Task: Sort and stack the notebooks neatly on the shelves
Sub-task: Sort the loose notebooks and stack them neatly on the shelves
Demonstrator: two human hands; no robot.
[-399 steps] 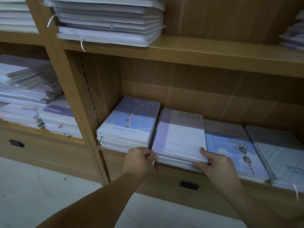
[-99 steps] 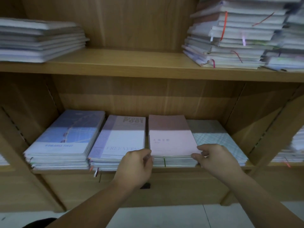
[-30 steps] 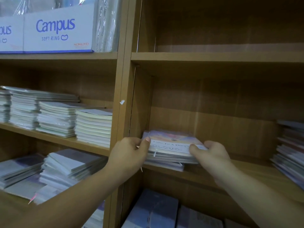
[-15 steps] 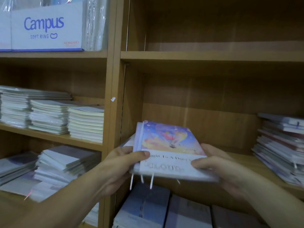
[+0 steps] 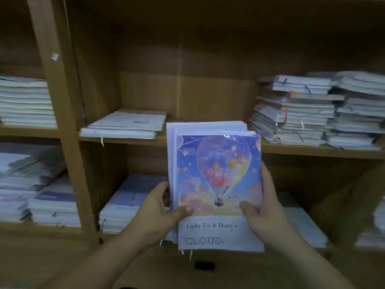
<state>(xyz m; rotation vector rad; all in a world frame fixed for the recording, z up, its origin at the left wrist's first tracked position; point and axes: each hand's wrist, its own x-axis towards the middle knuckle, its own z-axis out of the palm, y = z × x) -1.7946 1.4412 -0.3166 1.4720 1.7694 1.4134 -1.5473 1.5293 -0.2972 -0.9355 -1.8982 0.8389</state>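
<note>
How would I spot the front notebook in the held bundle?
Look at the wooden bookcase: before its middle bay the left hand and right hand hold a bundle. Its front notebook alone shows a colourful hot-air balloon above the word CLOUD.

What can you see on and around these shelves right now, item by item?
balloon-cover notebooks: one bundle, count unclear, blue-purple cover marked CLOUD, held in front of the middle shelf
low notebook stack: one, white, middle shelf, left
tall notebook stacks: two, whitish with ribbon markers, middle shelf, right
lower-shelf notebook stacks: at least two, pale blue-white, behind the bundle
left-bay notebook stacks: several, white and purple, two shelves left of the upright
wooden shelving: one unit, brown, fills the view
paper scrap: one, white, on the left upright
dark handle: one, black, panel below the bundle
left hand: one, grips the bundle's left edge
right hand: one, grips the bundle's right edge
</note>
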